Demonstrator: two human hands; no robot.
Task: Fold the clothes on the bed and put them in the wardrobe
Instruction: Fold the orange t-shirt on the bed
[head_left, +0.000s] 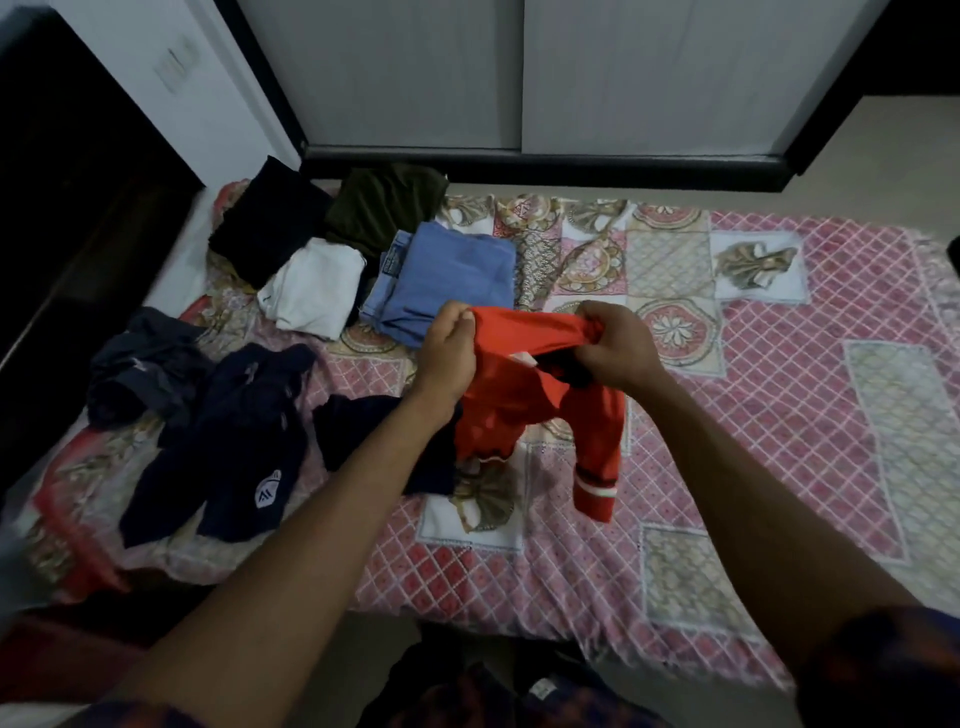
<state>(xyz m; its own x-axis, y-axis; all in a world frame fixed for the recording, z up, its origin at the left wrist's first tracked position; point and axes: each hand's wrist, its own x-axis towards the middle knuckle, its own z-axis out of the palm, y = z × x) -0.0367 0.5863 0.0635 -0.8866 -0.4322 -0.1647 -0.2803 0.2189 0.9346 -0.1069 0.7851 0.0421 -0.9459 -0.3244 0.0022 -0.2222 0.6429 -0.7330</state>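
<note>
Head view: I am holding up one red garment (519, 400) over the bed (779, 415).
My left hand (449, 345) and right hand (615, 345) are both gripping its top edge, fingers (457, 317) curled; four folded pieces (452, 275) are lying behind it, three loose dark clothes (244, 415) on my left.
</note>
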